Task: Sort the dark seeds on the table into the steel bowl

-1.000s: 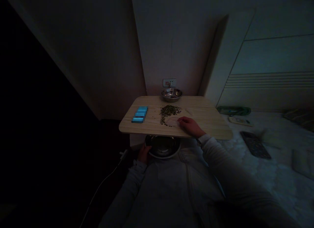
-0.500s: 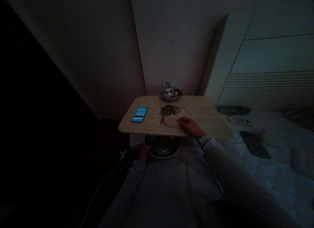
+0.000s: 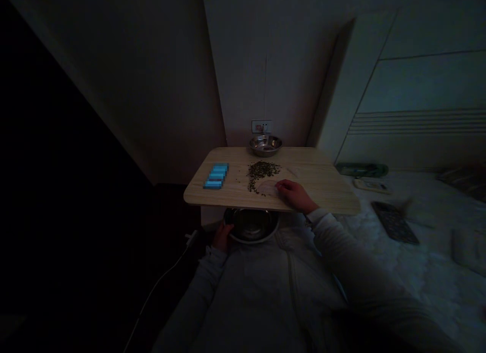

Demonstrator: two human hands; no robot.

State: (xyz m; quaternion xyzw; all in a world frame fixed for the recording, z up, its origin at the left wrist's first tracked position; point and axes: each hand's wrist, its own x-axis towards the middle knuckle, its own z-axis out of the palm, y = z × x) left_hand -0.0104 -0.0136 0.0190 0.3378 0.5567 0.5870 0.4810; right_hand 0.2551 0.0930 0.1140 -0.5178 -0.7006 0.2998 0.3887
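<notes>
My left hand [image 3: 222,237] is closed on the left rim of a wide metal bowl [image 3: 252,235], which sits in my lap under the table's front edge. My right hand [image 3: 297,195] rests low over the wooden tabletop [image 3: 326,186], fingers pinched on the right edge of a pale, rounded, see-through piece [image 3: 267,187], thin like a plastic sheet or scraper. Against its left and far sides lies a scatter of small dark green bits [image 3: 261,169], perhaps dried leaves or seeds; the dim light hides their kind.
A smaller metal bowl [image 3: 265,146] stands at the table's back edge below a wall socket [image 3: 261,126]. A lit phone [image 3: 216,176] lies on the left. To the right is a bed [image 3: 383,272] with a green bottle-like object [image 3: 362,170]. A white cable [image 3: 155,284] hangs at left.
Hardly anything differs. My right hand and the see-through piece stay in nearly the same place, and my left hand keeps its hold on the bowl.
</notes>
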